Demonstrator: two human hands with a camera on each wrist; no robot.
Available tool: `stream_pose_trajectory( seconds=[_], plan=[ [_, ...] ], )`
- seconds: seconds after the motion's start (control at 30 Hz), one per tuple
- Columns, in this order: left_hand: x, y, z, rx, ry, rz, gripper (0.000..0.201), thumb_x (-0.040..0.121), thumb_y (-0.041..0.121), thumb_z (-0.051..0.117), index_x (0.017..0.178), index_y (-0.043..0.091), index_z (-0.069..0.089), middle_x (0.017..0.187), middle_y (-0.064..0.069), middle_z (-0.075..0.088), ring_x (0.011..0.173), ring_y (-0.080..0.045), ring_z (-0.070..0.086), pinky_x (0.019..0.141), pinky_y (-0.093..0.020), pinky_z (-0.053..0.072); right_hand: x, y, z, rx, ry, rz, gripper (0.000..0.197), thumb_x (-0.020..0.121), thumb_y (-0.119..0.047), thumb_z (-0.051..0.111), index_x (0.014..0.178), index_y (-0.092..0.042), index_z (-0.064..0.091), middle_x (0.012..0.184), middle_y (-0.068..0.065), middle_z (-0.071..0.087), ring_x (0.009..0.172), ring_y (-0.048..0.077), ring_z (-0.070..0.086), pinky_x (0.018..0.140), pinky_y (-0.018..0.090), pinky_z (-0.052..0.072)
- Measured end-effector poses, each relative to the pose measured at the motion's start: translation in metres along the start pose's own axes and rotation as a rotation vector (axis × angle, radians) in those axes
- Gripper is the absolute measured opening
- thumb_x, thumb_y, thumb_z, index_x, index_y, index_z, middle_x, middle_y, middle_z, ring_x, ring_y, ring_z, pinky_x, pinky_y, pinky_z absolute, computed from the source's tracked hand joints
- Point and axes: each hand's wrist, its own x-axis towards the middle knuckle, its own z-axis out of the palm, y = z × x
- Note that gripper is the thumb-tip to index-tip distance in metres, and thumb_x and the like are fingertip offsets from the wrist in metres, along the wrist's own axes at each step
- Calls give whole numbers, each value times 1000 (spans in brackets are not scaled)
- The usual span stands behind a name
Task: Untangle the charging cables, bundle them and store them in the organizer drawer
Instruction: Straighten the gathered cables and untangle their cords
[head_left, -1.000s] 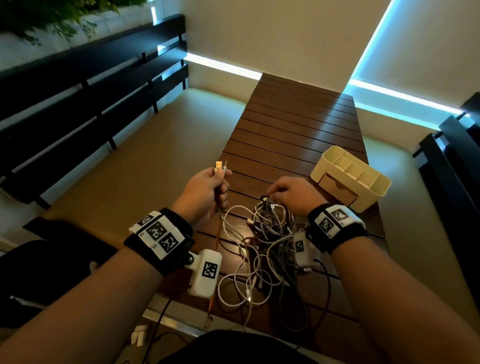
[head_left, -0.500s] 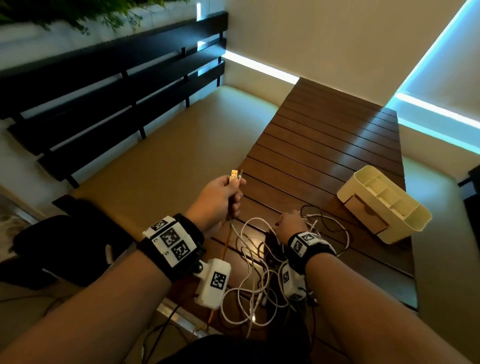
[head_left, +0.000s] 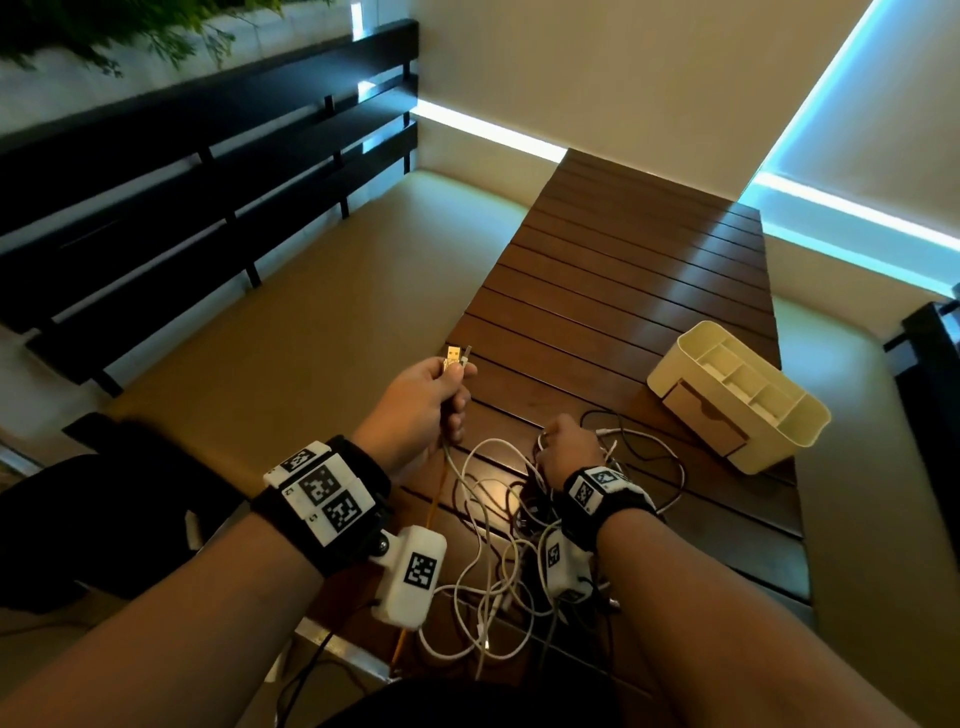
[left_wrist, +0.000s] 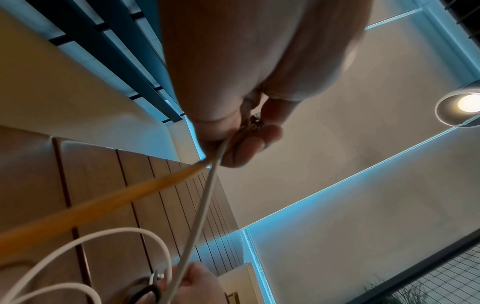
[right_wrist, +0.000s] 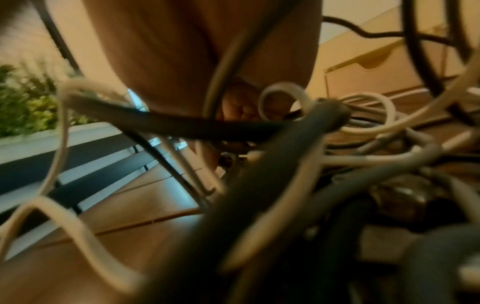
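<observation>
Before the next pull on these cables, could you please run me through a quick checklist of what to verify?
1. Left hand grips the two plug ends, orange and white: ok.
2. Orange cable and white cable run free from that grip down to the pile: ok.
3. Right hand is down on the tangle to steady it: ok; exactly which strand it pinches: cannot tell.
4. Cables separated: not ok, white and black loops still cross in the right wrist view.
5. Organizer is within view on the slatted table: ok.
6. Organizer drawer open for storing: not ok, it looks closed.
</observation>
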Motion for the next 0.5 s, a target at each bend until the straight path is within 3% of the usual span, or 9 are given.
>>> stream_pose_trajectory(
  seconds=[0.13,0.27,0.4,0.5],
  plan=[
    [-5,2,3,-2,-19,7,23,108,20,36,110,7,55,63,2,46,50,-10,39,50,-26,37,-6,2,-9,290,-2,32,21,88,-11,68,94,-29,58,102,1,68,93,19,65,84,37,57],
    [-10,4,3,2,-31,8,23,108,20,36,112,7,55,64,1,46,50,-10,39,50,-25,37,-25,3,-27,458,49,-51,17,88,-15,70,100,-24,63,95,-6,66,86,10,64,67,25,51],
    [-15,4,8,19,-47,8,24,108,20,36,113,6,55,64,1,46,50,-10,40,50,-25,38,-44,4,-42,586,147,-79,17,89,-16,66,102,-26,62,93,-5,69,84,16,67,74,36,57],
    [-18,3,15,43,-74,-1,24,108,21,37,111,8,57,63,2,48,50,-9,42,51,-26,39,-60,2,-55,705,232,-99,16,92,-14,58,100,-28,61,91,-3,69,80,17,66,68,34,55]
  ],
)
